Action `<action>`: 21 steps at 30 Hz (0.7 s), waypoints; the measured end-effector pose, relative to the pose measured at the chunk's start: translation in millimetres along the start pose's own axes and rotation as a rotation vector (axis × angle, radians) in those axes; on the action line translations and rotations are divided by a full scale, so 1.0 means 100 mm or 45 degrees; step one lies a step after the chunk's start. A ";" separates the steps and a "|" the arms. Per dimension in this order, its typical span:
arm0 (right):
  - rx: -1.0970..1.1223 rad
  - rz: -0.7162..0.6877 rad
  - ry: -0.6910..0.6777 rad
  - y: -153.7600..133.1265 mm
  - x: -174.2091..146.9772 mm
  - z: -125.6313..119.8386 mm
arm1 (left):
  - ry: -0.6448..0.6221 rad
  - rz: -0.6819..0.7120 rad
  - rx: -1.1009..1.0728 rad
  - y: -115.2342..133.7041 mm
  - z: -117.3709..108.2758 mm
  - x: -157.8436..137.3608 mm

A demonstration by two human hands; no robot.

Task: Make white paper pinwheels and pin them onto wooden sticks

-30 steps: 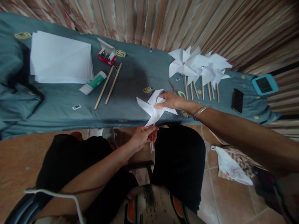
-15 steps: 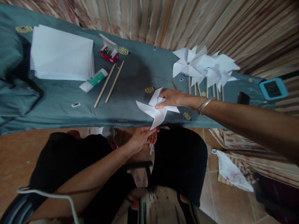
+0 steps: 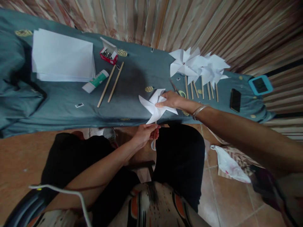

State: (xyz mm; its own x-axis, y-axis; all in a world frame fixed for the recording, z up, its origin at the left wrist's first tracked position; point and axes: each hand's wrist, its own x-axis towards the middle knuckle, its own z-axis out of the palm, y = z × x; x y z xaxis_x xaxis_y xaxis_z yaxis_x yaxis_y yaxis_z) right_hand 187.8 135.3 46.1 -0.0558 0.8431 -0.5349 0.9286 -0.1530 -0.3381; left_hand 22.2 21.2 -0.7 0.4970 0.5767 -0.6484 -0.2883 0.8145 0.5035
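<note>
A white paper pinwheel [image 3: 151, 108] on a thin wooden stick [image 3: 155, 143] is held between my two hands near the table's front edge. My left hand [image 3: 147, 134] is closed round the stick below the blades. The fingers of my right hand [image 3: 169, 99] pinch the pinwheel at its middle, where the thumb hides the centre. Several other paper pinwheels [image 3: 186, 61] on sticks lie overlapping at the back right. Scissors with a yellow-green handle [image 3: 181, 93] rest just behind my right hand.
On the table [image 3: 132, 94], left, lie a paper stack [image 3: 62, 56], a green and white tube [image 3: 96, 81], a red box of small metal pieces [image 3: 109, 55] and two wooden sticks [image 3: 115, 82]. A phone [image 3: 235, 100] and a blue-framed device [image 3: 260, 85] lie right.
My right hand still pinches the pinwheel's middle, and the blades have turned slightly. More of the stick shows below them. The view has shifted, bringing the scissors and phone further into sight.
</note>
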 end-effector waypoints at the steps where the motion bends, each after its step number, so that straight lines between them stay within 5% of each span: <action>1: 0.015 0.009 -0.012 0.01 0.00 0.00 | 0.000 0.006 -0.003 0.00 0.00 0.00; 21: 0.390 -0.014 -0.049 0.16 0.03 -0.01 | 0.057 -0.033 -0.033 -0.05 0.00 -0.16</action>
State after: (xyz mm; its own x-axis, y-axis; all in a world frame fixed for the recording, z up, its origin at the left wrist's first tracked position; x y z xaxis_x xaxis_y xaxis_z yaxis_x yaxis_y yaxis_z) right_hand 202.6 136.1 39.4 -0.0844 0.8264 -0.5568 0.7745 -0.2971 -0.5584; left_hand 15.7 7.6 7.0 0.4677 0.5572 -0.6862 -0.2970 0.8302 0.4718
